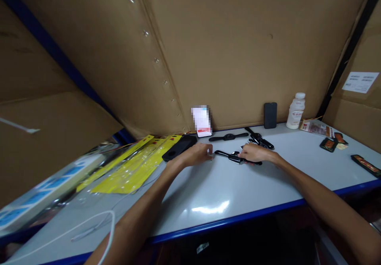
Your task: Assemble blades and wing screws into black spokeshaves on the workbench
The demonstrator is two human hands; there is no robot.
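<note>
A black spokeshave [222, 153] with a shiny metal part at its middle lies across the grey table. My right hand [257, 152] is closed over its middle and right side, fingers pinched near the blade area. Just left of the spokeshave's left handle is my left hand [200, 154], fingers bent and a little apart from the thumb, with nothing visible in it. Behind them, another spokeshave [229, 137] lies flat. More black spokeshaves [259, 139] are piled behind my right hand, partly hidden by it.
Yellow-backed plastic packages [127, 173] and a black tray-like object [179, 148] lie left. A lit phone [203, 121] leans on the cardboard wall. A black phone-like slab [270, 115], a bottle [295, 111] and a dark packet [366, 166] stand or lie right. A white cable [111, 217] crosses the front left.
</note>
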